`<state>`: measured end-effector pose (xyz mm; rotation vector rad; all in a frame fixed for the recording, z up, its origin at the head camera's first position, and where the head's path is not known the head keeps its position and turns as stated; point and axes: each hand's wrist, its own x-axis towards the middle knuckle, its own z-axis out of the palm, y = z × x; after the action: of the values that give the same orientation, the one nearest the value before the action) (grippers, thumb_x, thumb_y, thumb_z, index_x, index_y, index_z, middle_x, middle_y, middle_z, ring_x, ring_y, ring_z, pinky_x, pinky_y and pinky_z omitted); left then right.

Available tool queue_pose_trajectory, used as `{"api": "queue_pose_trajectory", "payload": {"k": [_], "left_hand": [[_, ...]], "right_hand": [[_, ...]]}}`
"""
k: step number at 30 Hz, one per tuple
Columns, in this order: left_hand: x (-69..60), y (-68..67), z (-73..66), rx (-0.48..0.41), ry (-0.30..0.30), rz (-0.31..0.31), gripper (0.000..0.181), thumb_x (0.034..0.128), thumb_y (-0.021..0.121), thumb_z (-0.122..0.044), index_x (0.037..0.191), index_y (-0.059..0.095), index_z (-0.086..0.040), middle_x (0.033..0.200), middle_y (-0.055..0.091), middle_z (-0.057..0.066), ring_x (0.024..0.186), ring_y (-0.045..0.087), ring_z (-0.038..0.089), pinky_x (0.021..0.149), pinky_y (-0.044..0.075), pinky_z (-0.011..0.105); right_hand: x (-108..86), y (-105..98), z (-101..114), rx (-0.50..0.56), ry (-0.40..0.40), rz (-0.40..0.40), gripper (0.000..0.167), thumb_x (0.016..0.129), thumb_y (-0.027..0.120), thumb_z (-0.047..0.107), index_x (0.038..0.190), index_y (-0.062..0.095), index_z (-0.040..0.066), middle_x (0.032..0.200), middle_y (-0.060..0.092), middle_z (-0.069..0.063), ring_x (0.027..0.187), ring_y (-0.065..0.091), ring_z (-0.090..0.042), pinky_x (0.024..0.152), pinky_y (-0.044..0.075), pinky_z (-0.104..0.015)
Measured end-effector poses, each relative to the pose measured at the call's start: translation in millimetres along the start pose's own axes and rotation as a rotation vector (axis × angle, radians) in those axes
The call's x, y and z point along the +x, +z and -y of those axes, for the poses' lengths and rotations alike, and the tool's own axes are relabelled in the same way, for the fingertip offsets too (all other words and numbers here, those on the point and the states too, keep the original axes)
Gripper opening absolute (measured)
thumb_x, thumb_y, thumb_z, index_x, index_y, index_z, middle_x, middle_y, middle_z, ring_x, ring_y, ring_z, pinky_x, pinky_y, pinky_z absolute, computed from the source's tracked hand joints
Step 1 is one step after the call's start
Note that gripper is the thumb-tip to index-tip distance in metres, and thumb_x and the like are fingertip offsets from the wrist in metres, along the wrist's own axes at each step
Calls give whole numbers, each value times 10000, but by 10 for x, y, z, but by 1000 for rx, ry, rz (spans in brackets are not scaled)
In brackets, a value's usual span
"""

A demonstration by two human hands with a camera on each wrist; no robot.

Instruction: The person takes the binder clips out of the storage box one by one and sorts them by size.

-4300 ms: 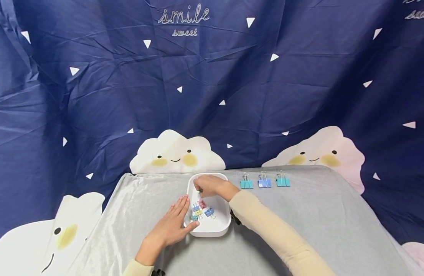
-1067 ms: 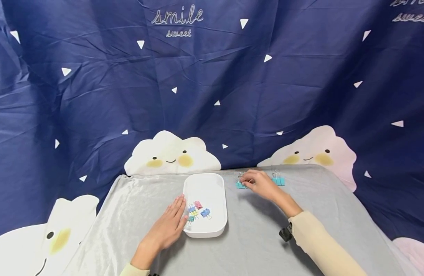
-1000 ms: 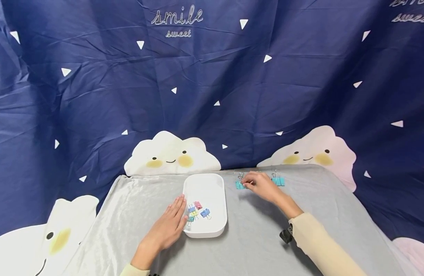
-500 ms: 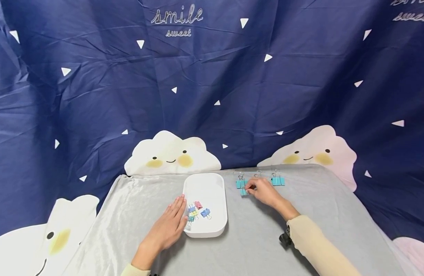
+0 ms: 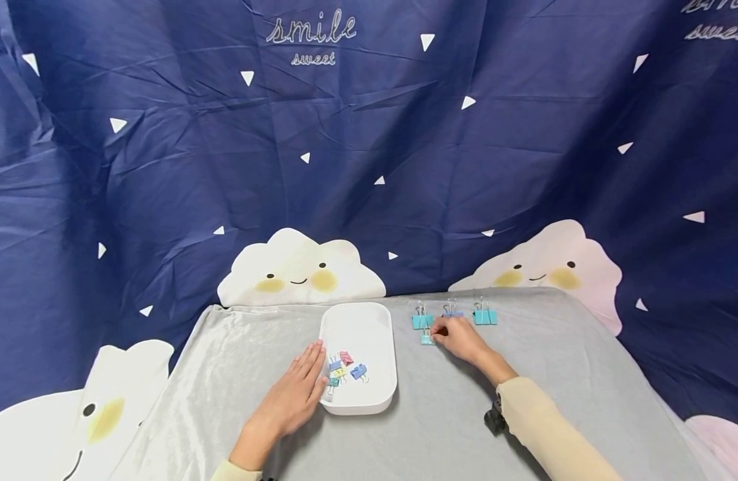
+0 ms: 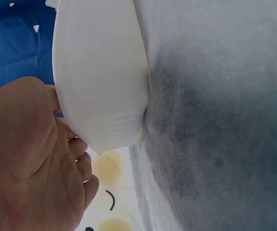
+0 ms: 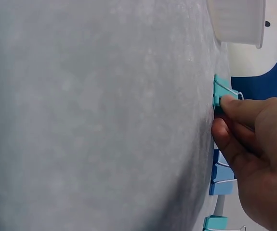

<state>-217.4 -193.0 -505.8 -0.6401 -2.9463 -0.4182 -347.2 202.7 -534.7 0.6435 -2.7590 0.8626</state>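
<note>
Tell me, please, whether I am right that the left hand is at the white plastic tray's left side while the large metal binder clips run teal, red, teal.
Not quite: the middle large metal binder clip is blue, not red, as the right wrist view shows. The left hand is at the left side of the white plastic tray, and both end clips are teal.

Navy backdrop [image 5: 344,207], white triangles [image 5: 427,42], smiling clouds [image 5: 296,257], "smile sweet" lettering [image 5: 313,31], grey cloth-covered table [image 5: 561,361]

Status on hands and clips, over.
Left hand against tray. Right hand curled at small teal clip. Larger blue clip partly hidden behind right hand; no obstruction seen.
</note>
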Motion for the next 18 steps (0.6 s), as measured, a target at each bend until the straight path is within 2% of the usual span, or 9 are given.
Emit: {"api": "queue_pose_trajectory", "payload": {"k": [8,18], "left_hand": [[5,0,4,-14,-11,10,596,1155,424,-298,1655,324,10,1764,263,151,1642,264,340,1344,261,530],[9,7,3,-31,-18,18,600,1157,423,-304,1658,317,7,1768,254,147,1648,248,334,1345,254,538]], "right_hand": [[-16,33,-26,61,-29,26,109,908,826,37,870,768,121,850,762,28,796,696,-88,729,591,-248],[-30,36,-36,89,-21,35,81,925,801,26,900,761,92,862,753,15,789,666,-66,714,577,-230]]}}
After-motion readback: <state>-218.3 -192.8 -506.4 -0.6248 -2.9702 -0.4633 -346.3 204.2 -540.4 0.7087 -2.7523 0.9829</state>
